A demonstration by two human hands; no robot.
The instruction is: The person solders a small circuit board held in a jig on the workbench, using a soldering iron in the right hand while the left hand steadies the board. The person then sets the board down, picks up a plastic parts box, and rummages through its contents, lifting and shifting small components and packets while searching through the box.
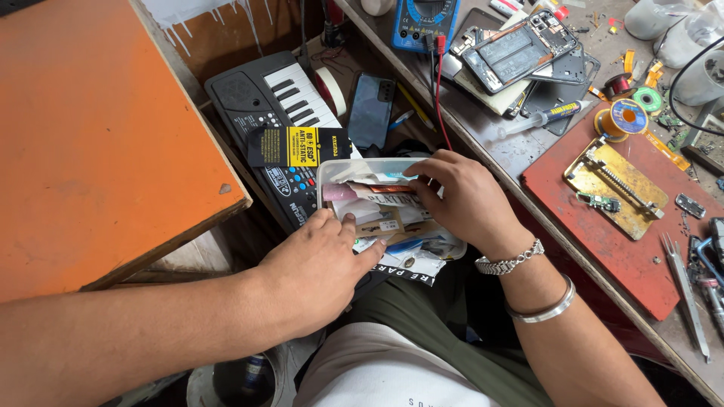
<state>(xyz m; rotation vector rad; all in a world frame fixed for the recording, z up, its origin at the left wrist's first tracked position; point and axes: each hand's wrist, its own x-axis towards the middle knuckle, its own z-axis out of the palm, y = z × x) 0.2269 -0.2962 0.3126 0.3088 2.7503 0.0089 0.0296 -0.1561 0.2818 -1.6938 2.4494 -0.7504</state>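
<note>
- Rifling through a clear plastic box (326, 175) on the lap, the right hand (466, 197) has its fingertips curled down and pressed onto the paper packets (385, 197) at the box's 1 o'clock corner; a true pinch cannot be told, since the tips are buried
- The left hand (320, 267) lies at the box's 7 o'clock edge, fingers loosely together and flat on the packets, thumb stretched toward 3 o'clock
- Judging from this, the sorting is midway: packets are tilted up and fanned, none is lifted clear, and nothing lies set aside beside the box
- At 11 o'clock a black and yellow packet (298, 145) lies just past the box wall, on a small keyboard (275, 105)
- A dark phone (371, 109) stands at 12 o'clock from the box, near but apart
- At 9 o'clock the orange board (98, 136) ends in a sharp corner close to the left wrist, so room there looks tight
- At 3 o'clock the bench edge (528, 200) runs just behind the right wrist, with a red mat (626, 249) and gold fixture (615, 185) beyond
- Open room seems best straight up, or toward 6 o'clock over the lap
</note>
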